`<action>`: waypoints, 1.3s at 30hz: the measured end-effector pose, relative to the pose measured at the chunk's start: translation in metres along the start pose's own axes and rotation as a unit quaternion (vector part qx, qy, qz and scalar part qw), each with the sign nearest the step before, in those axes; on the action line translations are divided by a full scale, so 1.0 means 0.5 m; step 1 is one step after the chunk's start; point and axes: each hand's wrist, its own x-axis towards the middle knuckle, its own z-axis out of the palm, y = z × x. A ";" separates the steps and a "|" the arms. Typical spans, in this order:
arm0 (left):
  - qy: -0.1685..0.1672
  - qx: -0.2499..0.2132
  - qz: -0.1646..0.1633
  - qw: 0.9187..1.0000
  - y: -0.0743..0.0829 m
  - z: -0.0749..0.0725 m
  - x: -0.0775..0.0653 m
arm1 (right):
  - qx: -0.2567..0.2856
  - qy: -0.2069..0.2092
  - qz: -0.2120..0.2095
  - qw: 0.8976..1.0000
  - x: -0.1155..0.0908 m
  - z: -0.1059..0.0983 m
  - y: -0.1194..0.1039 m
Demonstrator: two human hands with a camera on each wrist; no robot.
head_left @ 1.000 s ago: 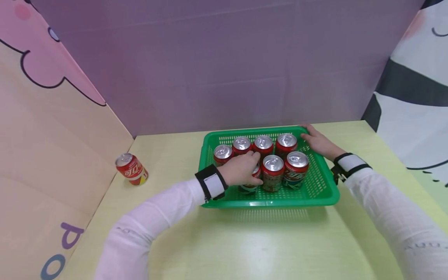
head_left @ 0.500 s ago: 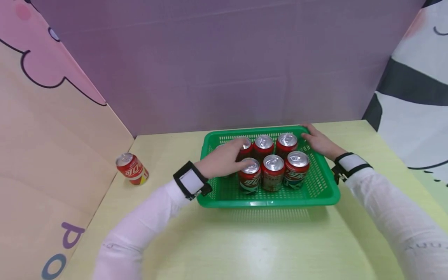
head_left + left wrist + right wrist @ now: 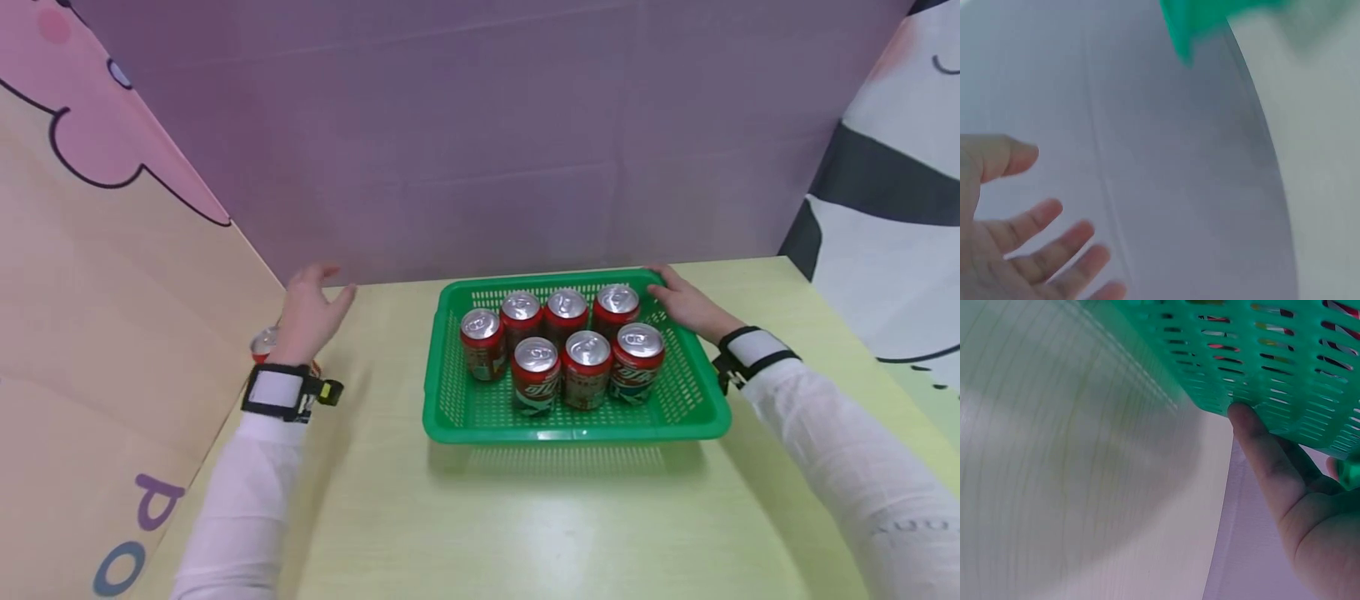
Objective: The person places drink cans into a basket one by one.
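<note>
A green plastic basket [image 3: 577,435] stands on the table with several red soda cans [image 3: 587,375] upright inside, in two rough rows. My right hand [image 3: 686,307] grips the basket's back right corner. In the right wrist view, its fingers [image 3: 1266,459] lie against the outside of the slotted wall. Far to the left, my left hand [image 3: 306,321] is held up with fingers spread and holds nothing. Behind that hand a lone soda can [image 3: 264,343] is mostly hidden. The left wrist view shows the spread fingers [image 3: 1054,256] apart from anything.
The pale wooden table [image 3: 510,533] meets a purple wall [image 3: 450,150] at the back. A printed panel [image 3: 112,317] stands along the left side, close to the lone can. Another printed panel [image 3: 900,275] stands on the right.
My left hand has let go of a can in the basket's front row and swung left to the lone can. The right hand has stayed on the basket's corner.
</note>
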 end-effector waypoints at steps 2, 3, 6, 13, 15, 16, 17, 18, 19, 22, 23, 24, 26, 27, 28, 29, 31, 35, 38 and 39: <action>0.026 0.026 -0.042 0.998 -0.037 -0.015 -0.002 | 0.001 0.000 0.000 1.000 0.000 -0.001 0.001; 0.034 0.042 -0.063 0.997 -0.054 -0.020 -0.003 | 0.001 0.000 -0.001 1.000 -0.001 -0.001 0.000; 0.026 0.084 -0.123 0.989 -0.092 -0.031 -0.011 | -0.002 0.001 -0.003 1.000 -0.002 -0.002 0.002; -0.025 0.117 -0.192 0.974 -0.150 -0.014 -0.015 | -0.001 0.002 0.002 1.000 -0.004 -0.004 0.002; -0.024 0.126 -0.199 0.972 -0.165 -0.004 -0.014 | -0.001 0.000 0.003 1.000 -0.004 -0.005 0.003; -0.023 0.136 -0.201 0.970 -0.171 0.000 -0.014 | -0.001 0.000 0.003 1.000 -0.003 -0.005 0.004; -0.022 0.148 -0.205 0.967 -0.178 0.004 -0.014 | -0.002 -0.001 0.003 1.000 -0.002 -0.005 0.005; -0.020 0.161 -0.208 0.964 -0.184 0.008 -0.014 | -0.002 -0.002 0.003 1.000 -0.001 -0.005 0.007; -0.018 0.174 -0.212 0.961 -0.189 0.011 -0.014 | -0.001 -0.003 0.002 1.000 0.001 -0.005 0.008; -0.018 0.210 -0.218 0.953 -0.198 0.016 -0.014 | 0.004 -0.005 0.004 1.000 0.006 -0.007 0.012; -0.017 0.217 -0.218 0.951 -0.199 0.016 -0.015 | 0.006 -0.005 0.003 1.000 0.006 -0.007 0.013; -0.016 0.222 -0.217 0.950 -0.198 0.017 -0.016 | 0.007 -0.005 0.003 1.000 0.006 -0.007 0.014; -0.015 0.229 -0.213 0.950 -0.197 0.017 -0.017 | 0.005 -0.004 0.001 1.000 0.005 -0.007 0.013; -0.014 0.230 -0.211 0.950 -0.196 0.017 -0.017 | 0.004 -0.004 0.001 1.000 0.003 -0.007 0.012; -0.011 0.231 -0.209 0.950 -0.195 0.017 -0.018 | 0.004 -0.004 0.001 1.000 0.002 -0.007 0.010; -0.010 0.233 -0.207 0.950 -0.195 0.016 -0.019 | 0.002 -0.003 0.000 1.000 -0.001 -0.006 0.008; -0.004 0.235 -0.202 0.951 -0.195 0.016 -0.020 | 0.001 -0.003 0.001 1.000 -0.004 -0.006 0.003; 0.004 0.237 -0.190 0.953 -0.193 0.013 -0.021 | 0.006 -0.001 0.003 1.000 -0.006 -0.006 -0.002; 0.001 0.236 -0.179 0.955 -0.186 0.006 -0.022 | 0.008 0.000 0.005 1.000 -0.004 -0.004 -0.003; 0.000 0.235 -0.172 0.957 -0.181 0.003 -0.022 | 0.007 0.000 0.005 1.000 -0.003 -0.004 -0.002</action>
